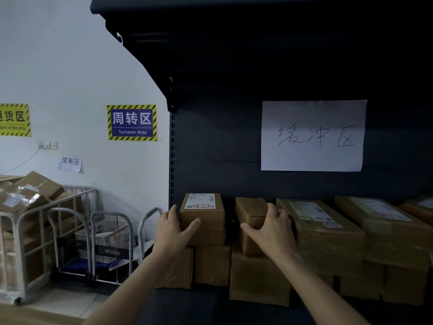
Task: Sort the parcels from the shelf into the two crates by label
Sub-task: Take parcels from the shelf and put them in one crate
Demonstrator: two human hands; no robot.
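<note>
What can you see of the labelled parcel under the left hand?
The labelled parcel is a brown cardboard box at the left end of the shelf, atop two lower boxes. A white label with a red mark sits on its top. The left hand grips its front left corner, thumb across its front. A gap separates it from the plain parcel the right hand holds.

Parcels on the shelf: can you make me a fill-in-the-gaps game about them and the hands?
1. The left hand grips the labelled parcel, whose white sticker is on its ____ face.
2. The right hand grips the plain parcel, which sits to the labelled one's ____.
3. The paper sheet is stuck on the shelf back, ____ both hands.
4. The blue sign on the wall says Turnover ____.
Missing words: top, right, above, Area.
</note>
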